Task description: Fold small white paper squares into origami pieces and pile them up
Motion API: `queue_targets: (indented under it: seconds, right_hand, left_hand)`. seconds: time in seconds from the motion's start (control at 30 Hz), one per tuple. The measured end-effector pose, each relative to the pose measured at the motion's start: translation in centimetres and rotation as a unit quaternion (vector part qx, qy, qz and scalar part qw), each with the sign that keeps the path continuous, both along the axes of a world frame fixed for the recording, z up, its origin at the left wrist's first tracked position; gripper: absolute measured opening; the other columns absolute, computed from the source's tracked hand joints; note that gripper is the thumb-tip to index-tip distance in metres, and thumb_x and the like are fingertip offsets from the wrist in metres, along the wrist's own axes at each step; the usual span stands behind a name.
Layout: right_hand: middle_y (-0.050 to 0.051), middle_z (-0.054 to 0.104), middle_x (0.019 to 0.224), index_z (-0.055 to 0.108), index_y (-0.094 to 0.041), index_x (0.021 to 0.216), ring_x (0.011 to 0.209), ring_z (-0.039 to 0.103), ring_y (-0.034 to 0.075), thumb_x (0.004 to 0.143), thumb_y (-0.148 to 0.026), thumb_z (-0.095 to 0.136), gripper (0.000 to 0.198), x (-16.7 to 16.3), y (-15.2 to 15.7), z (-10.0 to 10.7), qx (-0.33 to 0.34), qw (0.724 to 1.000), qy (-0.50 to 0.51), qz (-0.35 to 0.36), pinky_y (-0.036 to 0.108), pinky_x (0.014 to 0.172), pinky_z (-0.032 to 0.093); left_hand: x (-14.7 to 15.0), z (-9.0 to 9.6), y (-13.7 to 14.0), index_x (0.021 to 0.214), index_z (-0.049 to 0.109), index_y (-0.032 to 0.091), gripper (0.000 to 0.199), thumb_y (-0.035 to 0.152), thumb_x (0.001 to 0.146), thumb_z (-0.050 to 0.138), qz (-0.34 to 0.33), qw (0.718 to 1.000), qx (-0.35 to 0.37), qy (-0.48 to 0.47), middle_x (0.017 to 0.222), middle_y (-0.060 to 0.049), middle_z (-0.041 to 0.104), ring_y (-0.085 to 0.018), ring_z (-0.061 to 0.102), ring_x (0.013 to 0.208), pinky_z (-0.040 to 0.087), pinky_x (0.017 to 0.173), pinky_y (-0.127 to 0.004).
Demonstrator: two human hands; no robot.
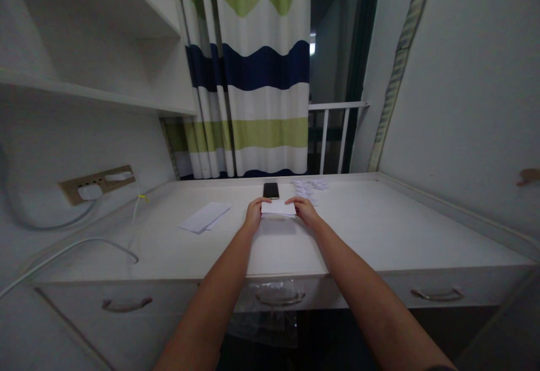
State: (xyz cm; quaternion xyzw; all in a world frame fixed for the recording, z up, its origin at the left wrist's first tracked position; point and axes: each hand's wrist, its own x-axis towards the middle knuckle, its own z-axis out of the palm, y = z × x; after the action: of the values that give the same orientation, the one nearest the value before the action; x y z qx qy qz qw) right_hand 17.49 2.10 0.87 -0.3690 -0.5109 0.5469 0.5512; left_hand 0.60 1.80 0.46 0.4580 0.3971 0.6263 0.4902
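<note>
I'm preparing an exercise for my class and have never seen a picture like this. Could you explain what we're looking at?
There is no machine here, just a person's bare left hand and right hand. The one picture comes from a camera worn on the head, looking forward and down. The hands hold white paper between them, one at each side. On the desk, a phone lies just beyond it, sheets lie to the left, and small pale pieces, too indistinct to name, lie beyond the right hand.

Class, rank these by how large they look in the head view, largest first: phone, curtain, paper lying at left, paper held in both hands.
1. Curtain
2. Paper lying at left
3. Held paper, partly covered at its sides
4. Phone
</note>
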Motion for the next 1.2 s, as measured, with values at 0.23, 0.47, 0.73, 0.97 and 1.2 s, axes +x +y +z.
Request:
queue_targets:
  seconds: [0.23, 0.47, 0.73, 0.97, 1.2]
  right_hand:
    - [0.003, 0.065, 0.072, 0.068, -0.018, 0.065, 0.064, 0.056, 0.012, 0.060, -0.020, 0.052, 0.017, 0.2, -0.4, 0.1, 0.030, 0.999, -0.026, -0.002, 0.023, 0.058, 0.043]
    - [0.006, 0.067, 0.079, 0.070, -0.017, 0.072, 0.067, 0.057, 0.013, 0.064, -0.028, 0.059, 0.017, 0.4, -0.3, 0.0, 0.046, 0.999, -0.014, -0.005, 0.024, 0.058, 0.045]
    - [0.007, 0.070, 0.087, 0.070, -0.016, 0.072, 0.071, 0.062, 0.014, 0.066, -0.023, 0.062, 0.012, -0.1, -0.7, 0.3, 0.018, 0.998, 0.035, 0.039, 0.028, 0.070, 0.051]
    - [0.005, 0.066, 0.068, 0.064, -0.016, 0.058, 0.070, 0.061, 0.014, 0.063, -0.030, 0.064, 0.015, 0.1, -0.4, -0.1, 0.033, 0.999, -0.025, 0.017, 0.026, 0.067, 0.050]
    - [0.000, 0.063, 0.069, 0.064, -0.019, 0.076, 0.063, 0.057, 0.013, 0.055, -0.033, 0.072, 0.026, 0.0, 0.2, -0.6, 0.037, 0.998, -0.045, -0.007, 0.023, 0.055, 0.045]
  left_hand:
    - [0.0, 0.6, -0.4, 0.073, 0.063, 0.016, 0.023, 0.031, 0.062, 0.050, -0.036, 0.995, -0.062, -0.071, 0.069, -0.003, 0.059, -0.013, 0.053, 0.059, 0.040, 0.048, -0.021]
    - [0.3, 0.7, -0.9, 0.111, 0.049, 0.023, 0.054, 0.025, 0.062, 0.070, -0.031, 0.994, -0.061, -0.081, 0.078, -0.001, 0.060, -0.011, 0.057, 0.063, 0.046, 0.058, -0.023]
    - [0.1, 0.0, -0.5, 0.085, 0.057, 0.014, 0.028, 0.017, 0.060, 0.071, -0.074, 0.990, -0.071, -0.094, 0.077, -0.003, 0.063, -0.009, 0.058, 0.062, 0.045, 0.062, -0.023]
    - [-0.2, -0.3, 0.2, 0.077, 0.061, 0.013, 0.023, 0.019, 0.057, 0.071, -0.002, 0.997, -0.031, -0.076, 0.074, -0.004, 0.064, -0.011, 0.058, 0.062, 0.045, 0.059, -0.023]
    - [0.3, -0.7, 0.3, 0.075, 0.066, 0.011, 0.030, 0.028, 0.052, 0.076, -0.057, 0.998, -0.001, -0.006, 0.076, -0.008, 0.066, -0.017, 0.060, 0.068, 0.047, 0.062, -0.029]
